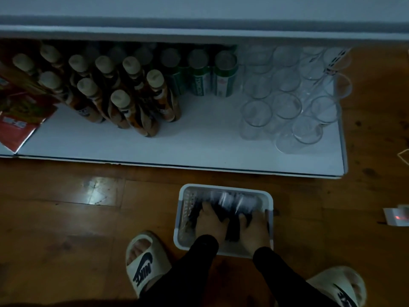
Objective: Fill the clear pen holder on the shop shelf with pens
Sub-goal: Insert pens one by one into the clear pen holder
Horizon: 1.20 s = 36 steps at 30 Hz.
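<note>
A white basket (224, 188) stands on the wooden floor in front of the shelf and holds a pile of dark pens (232, 203). Both hands are down inside it. My left hand (209, 221) lies on the pens at the left, fingers curled into them. My right hand (253, 229) rests on the pens at the right. A dark bundle of pens (232, 229) sits between the two hands. Whether either hand grips pens is unclear in the dim, blurred view. Several clear cup-like pen holders (287, 100) stand clustered on the right part of the white shelf (155, 149).
Brown bottles (124, 100) with pale caps crowd the shelf's left, green cans (212, 78) stand behind, red packets (20, 120) lie far left. An upper shelf edge (199, 29) overhangs. My two slippered feet (143, 260) flank the basket. A small white object (397, 214) lies on the floor right.
</note>
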Motion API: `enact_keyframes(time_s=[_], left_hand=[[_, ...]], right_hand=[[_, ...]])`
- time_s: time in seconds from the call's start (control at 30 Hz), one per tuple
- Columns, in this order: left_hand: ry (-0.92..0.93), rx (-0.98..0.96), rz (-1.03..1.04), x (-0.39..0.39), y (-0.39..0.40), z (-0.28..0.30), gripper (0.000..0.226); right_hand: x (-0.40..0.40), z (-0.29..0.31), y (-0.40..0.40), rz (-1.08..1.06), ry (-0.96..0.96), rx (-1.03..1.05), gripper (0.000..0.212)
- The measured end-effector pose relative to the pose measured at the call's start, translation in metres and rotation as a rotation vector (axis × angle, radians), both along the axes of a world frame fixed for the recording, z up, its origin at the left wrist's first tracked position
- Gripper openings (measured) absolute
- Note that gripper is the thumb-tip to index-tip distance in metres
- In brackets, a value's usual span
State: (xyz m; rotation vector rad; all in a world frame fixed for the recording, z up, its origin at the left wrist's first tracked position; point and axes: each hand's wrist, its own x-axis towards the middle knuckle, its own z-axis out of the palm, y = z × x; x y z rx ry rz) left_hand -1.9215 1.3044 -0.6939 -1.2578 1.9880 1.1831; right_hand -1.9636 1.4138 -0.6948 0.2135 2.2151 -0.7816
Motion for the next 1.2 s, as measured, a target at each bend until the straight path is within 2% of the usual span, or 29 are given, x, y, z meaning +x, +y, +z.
enact_keyframes(time_s=[0.1,0.23,0.37,0.53,0.73,0.93,1.2], left_hand=[[0.067,0.085,0.090,-0.001,-0.003,0.001,0.048],[0.132,0.197,0.150,0.005,-0.012,0.000,0.050],[0.157,0.211,0.193,0.011,-0.019,-0.004,0.046],[0.185,0.130,0.130,0.021,-0.017,-0.002,0.037],[0.222,0.305,0.142,0.015,-0.014,0.000,0.054],[0.247,0.385,0.028,0.002,-0.022,0.001,0.040],[0.220,0.422,0.070,0.003,-0.028,0.009,0.039]], right_hand=[[-0.002,-0.006,-0.002,0.033,-0.008,-0.031,0.020],[-0.003,-0.008,0.000,0.038,-0.014,-0.106,0.022],[-0.003,-0.009,0.003,0.034,-0.025,-0.151,0.020],[-0.004,-0.008,0.004,0.015,-0.103,-0.189,0.018],[-0.006,-0.006,0.002,0.018,-0.106,-0.215,0.017],[-0.008,-0.005,-0.001,0.032,-0.156,-0.315,0.019],[-0.010,0.001,-0.005,0.012,-0.192,-0.330,0.017]])
